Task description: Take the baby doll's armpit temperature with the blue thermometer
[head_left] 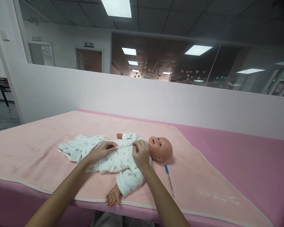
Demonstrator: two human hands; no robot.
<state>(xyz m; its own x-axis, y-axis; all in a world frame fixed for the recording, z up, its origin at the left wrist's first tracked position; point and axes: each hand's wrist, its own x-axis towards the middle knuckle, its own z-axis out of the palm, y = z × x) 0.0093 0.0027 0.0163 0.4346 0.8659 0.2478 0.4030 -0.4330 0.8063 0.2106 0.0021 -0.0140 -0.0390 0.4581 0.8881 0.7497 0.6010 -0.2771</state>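
A baby doll (161, 149) lies on its back on a pink blanket, its head to the right. It wears a white patterned baby top (119, 160) and matching trousers (79, 148). My right hand (141, 153) pinches the top's front edge close to the neck. At the lower chest, my left hand (105, 150) has thumb and fingers closed on the same front edge. Between the hands the edge runs as a straight strip. One doll arm with a bare hand (113, 195) points toward me; the other small hand (119, 136) shows at the far side.
To the right of the doll lies a thin clear stick with a blue cap (169, 180), perhaps a pen or thermometer. The peach-pink blanket (203, 176) covers most of the pink padded table (255, 157). A white low wall (142, 97) with glass above stands behind.
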